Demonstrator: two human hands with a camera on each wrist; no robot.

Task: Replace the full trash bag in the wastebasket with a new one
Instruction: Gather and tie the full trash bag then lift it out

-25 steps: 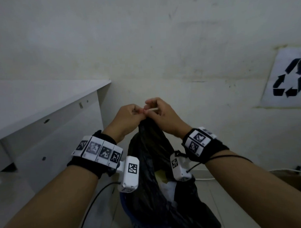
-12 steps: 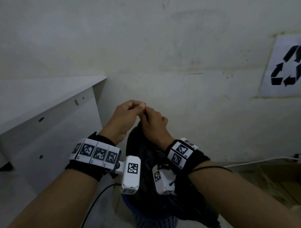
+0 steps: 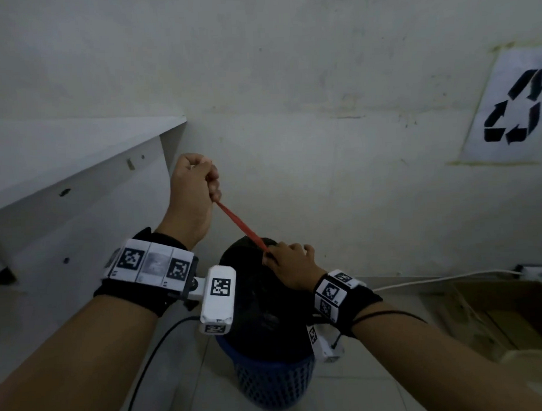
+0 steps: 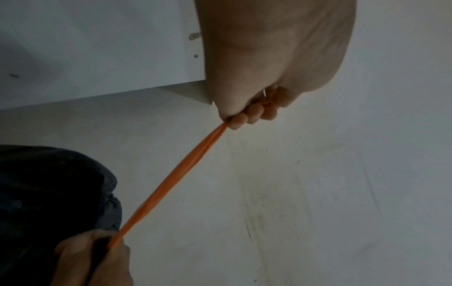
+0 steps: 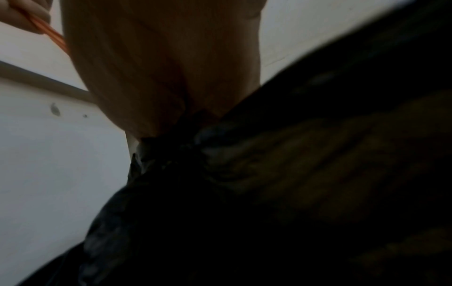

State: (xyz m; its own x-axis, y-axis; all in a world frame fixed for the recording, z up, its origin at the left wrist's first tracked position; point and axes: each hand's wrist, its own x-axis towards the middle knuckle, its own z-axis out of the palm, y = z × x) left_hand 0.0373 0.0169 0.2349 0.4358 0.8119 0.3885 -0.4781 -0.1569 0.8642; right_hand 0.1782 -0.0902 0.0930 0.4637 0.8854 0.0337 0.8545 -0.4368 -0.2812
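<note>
A full black trash bag bulges out of a blue mesh wastebasket on the floor. An orange drawstring runs taut from the bag's gathered top up to my left hand, whose curled fingers grip its end. In the left wrist view the drawstring stretches from that left hand down to my right hand. My right hand pinches the bag's neck where the string comes out. The right wrist view shows mostly dark bag plastic and a bit of string.
A white desk stands to the left against the wall. A recycling sign is taped on the wall at right. A cardboard box and a white cable lie on the floor to the right.
My hands were together at the bag's top. My left hand has since pulled up and left, drawing the orange string out, while my right hand went down onto the bag's neck.
</note>
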